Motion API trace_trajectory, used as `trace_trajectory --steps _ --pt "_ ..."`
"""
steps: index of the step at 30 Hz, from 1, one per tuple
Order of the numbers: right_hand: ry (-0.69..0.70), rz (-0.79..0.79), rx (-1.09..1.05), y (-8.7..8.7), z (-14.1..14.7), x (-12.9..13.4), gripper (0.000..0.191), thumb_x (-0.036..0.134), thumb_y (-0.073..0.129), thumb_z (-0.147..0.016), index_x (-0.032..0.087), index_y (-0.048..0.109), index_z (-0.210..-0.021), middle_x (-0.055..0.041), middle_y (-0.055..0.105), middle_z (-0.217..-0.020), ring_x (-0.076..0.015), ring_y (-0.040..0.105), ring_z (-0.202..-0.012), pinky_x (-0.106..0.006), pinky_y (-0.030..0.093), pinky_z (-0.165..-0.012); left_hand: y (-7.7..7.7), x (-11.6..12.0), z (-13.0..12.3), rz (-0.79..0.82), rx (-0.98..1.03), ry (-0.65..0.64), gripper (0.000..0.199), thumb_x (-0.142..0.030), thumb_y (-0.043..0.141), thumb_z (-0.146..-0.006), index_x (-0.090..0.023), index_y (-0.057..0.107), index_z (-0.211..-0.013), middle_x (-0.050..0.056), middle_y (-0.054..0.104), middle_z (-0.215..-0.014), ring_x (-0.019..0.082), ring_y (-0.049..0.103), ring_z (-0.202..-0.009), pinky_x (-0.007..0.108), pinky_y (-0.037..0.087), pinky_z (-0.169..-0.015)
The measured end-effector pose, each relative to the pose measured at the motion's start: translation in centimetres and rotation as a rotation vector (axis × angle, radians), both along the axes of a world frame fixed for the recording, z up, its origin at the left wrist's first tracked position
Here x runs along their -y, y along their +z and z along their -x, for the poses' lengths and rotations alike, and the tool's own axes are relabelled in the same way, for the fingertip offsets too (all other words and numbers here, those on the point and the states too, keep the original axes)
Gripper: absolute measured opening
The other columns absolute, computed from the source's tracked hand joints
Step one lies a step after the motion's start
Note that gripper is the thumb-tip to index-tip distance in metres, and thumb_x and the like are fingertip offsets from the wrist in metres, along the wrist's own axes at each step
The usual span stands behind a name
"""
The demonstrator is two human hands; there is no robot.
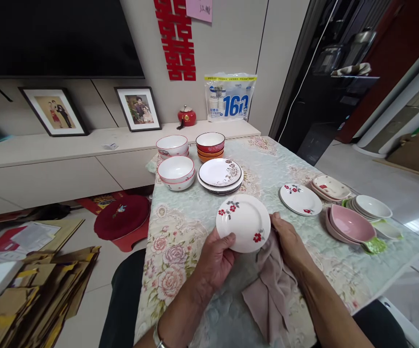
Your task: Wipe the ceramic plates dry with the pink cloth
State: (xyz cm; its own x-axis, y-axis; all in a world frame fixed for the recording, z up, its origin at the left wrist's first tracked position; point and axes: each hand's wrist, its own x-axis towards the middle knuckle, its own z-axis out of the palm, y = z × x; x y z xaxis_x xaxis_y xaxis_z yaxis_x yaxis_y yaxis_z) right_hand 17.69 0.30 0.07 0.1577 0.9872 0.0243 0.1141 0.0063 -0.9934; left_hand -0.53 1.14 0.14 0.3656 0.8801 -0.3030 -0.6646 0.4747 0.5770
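The plate (244, 220), white with red flowers, is between the two hands, tilted above the tabletop (175, 241). The left hand (218, 256) pinches its near-left rim, thumb on the upper face and fingers underneath. The right hand (288, 237) is at the right rim, bunching the cloth (271, 295), which hangs below its fingers; their tips are hidden behind the plate and cloth. Just beyond the left fingers sits the plate stack (216, 174), with the white bowls (176, 170) to its left and the red bowl (210, 140) on orange ones behind. To the right of the right fingers lie the flowered plates (300, 200), then the pink bowls (352, 223), the small bowls (372, 206) and the shallow dishes (330, 186). Well left of the fingers, off the tabletop, stands the stool (122, 217).
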Motion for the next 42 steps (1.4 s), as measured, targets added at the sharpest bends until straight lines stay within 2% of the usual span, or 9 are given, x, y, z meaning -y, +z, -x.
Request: trace_trajectory --steps 3,6,11,14,22,26,34,37,42 --pt "-0.083 -0.189 0.374 0.1 0.4 0.1 0.027 0.042 0.059 -0.084 0.024 0.072 -0.099 -0.0071 0.068 -0.112 -0.0291 0.054 -0.112 -0.046 0.037 -0.101 -0.2 -0.1 -0.1 -0.007 0.023 0.056 0.062 -0.015 0.074 -0.071 -0.017 0.054 -0.129 0.011 0.069 -0.117 0.026 0.065 -0.104 0.038 0.052 -0.091" --pt "-0.067 -0.231 0.465 0.5 1.2 0.4 0.020 0.033 0.063 -0.081 0.023 0.072 -0.095 -0.0066 0.069 -0.100 -0.0268 0.057 -0.100 -0.043 0.041 -0.094 -0.4 0.0 -0.4 -0.064 0.048 0.085 0.060 -0.018 0.073 -0.074 -0.018 0.053 -0.131 0.011 0.067 -0.122 0.025 0.061 -0.112 0.038 0.047 -0.097" --pt "0.284 0.032 -0.085 1.1 2.4 1.0 0.028 0.033 0.069 -0.077 0.023 0.069 -0.104 -0.0018 0.069 -0.089 -0.0192 0.061 -0.080 -0.034 0.048 -0.082 -0.8 0.0 -0.6 -0.160 0.052 0.084 0.059 -0.023 0.070 -0.078 -0.019 0.052 -0.134 0.011 0.064 -0.127 0.026 0.055 -0.120 0.039 0.041 -0.103" --pt "0.384 0.155 -0.344 0.9 2.6 1.1 0.034 0.032 0.077 -0.072 0.021 0.069 -0.103 -0.0012 0.069 -0.082 -0.0154 0.061 -0.074 -0.028 0.048 -0.075 -0.9 0.0 -0.7 -0.180 0.030 0.077 0.060 -0.026 0.072 -0.077 -0.020 0.053 -0.134 0.011 0.064 -0.126 0.027 0.055 -0.119 0.040 0.040 -0.102" --pt "0.113 0.238 -0.639 0.0 2.5 0.4 0.033 0.042 0.074 -0.076 0.012 0.063 -0.074 0.0014 0.056 -0.048 -0.0058 0.045 -0.036 -0.016 0.033 -0.035 -1.1 0.6 -1.3 -0.320 -0.083 -0.010 0.053 -0.029 0.069 -0.080 -0.021 0.055 -0.131 0.010 0.062 -0.131 0.027 0.053 -0.122 0.041 0.035 -0.105" --pt "-0.117 0.162 -0.673 0.1 1.1 -0.2 0.030 0.038 0.076 -0.073 0.011 0.062 -0.078 0.0004 0.060 -0.050 -0.0088 0.050 -0.035 -0.019 0.043 -0.034 -1.3 0.7 -1.0 -0.380 -0.134 -0.121 0.049 -0.031 0.067 -0.082 -0.022 0.056 -0.128 0.012 0.054 -0.140 0.027 0.044 -0.133 0.041 0.032 -0.109" --pt "-0.473 0.113 -0.723 0.5 -3.6 -0.8 0.015 0.022 0.067 -0.082 0.013 0.057 -0.089 0.0012 0.064 -0.052 -0.0113 0.059 -0.039 -0.020 0.055 -0.039 -1.7 0.7 -0.5 -0.353 -0.236 -0.146 0.045 -0.025 0.065 -0.082 -0.024 0.055 -0.126 0.011 0.055 -0.139 0.024 0.040 -0.136 0.042 0.029 -0.110" --pt "-0.529 0.134 -0.752 0.5 -4.3 -0.8 0.003 0.013 0.058 -0.087 0.012 0.055 -0.087 0.0005 0.063 -0.052 -0.0117 0.059 -0.038 -0.022 0.056 -0.039 -1.6 0.7 -0.5 -0.351 -0.242 -0.155 0.045 -0.024 0.065 -0.081 -0.024 0.055 -0.125 0.011 0.055 -0.138 0.024 0.040 -0.136 0.041 0.028 -0.111" --pt "-0.576 0.149 -0.762 0.6 -4.6 -0.6 0.007 0.009 0.049 -0.091 0.011 0.054 -0.088 -0.0005 0.064 -0.050 -0.0118 0.058 -0.036 -0.022 0.056 -0.038 -1.6 0.7 -0.5 -0.335 -0.248 -0.164 0.043 -0.024 0.063 -0.082 -0.023 0.055 -0.125 0.011 0.056 -0.137 0.024 0.042 -0.134 0.041 0.028 -0.111"
